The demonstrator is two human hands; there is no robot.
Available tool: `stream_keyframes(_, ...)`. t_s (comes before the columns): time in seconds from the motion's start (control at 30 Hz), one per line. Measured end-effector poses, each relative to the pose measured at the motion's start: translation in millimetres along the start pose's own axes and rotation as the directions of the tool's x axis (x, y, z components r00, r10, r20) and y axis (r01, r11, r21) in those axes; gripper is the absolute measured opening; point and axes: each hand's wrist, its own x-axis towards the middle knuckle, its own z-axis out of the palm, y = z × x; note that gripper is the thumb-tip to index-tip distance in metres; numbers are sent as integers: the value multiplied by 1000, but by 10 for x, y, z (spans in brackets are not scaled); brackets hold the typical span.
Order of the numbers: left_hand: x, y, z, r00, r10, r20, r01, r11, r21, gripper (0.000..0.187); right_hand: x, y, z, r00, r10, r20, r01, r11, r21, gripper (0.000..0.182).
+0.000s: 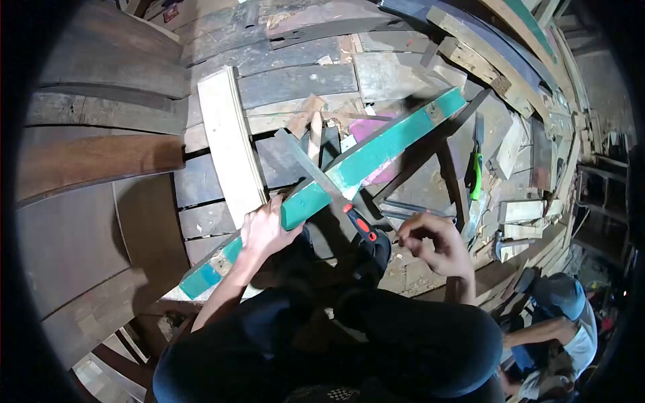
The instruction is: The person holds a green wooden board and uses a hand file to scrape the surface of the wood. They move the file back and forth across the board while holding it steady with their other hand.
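Note:
A long beam (383, 151) with worn green paint lies slantwise before me, from lower left to upper right. My left hand (263, 228) is closed over its near part, beside a pale board (232, 148). A handsaw stands across the beam farther along; its blade (302, 158) points up and left, and its red and black handle (363, 225) hangs on the near side. To the right of that handle, apart from it, my right hand (437, 245) is raised with fingers curled towards the thumb. Whatever it may pinch is too small to make out.
Another saw with a bright green handle (476, 176) lies to the right, near a hammer (498, 247). Planks and offcuts (523, 211) are strewn along that side. A brown curved board (101, 164) is at left. A person in a cap (561, 295) crouches at lower right.

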Motion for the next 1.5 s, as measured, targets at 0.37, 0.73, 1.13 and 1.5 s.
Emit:
stream_keyframes(0.37,6,-158,129,998,32,-57,-34,998,-45,74,471,-805,484,604,-707,366,245,603,759,16)
stream_keyframes(0.73,-9,-203,194,971,146,-187,-140,989,46,73,396,-761,533,543,-780,311,263,510,819,26)
stream_keyframes(1.13,32,-203,209,979,140,-149,-135,990,45,76,448,-808,549,565,-783,258,251,462,851,22)
stream_keyframes(1.5,22,-148,162,990,91,-104,-89,996,29,74,411,-793,550,619,-747,245,247,481,841,13)
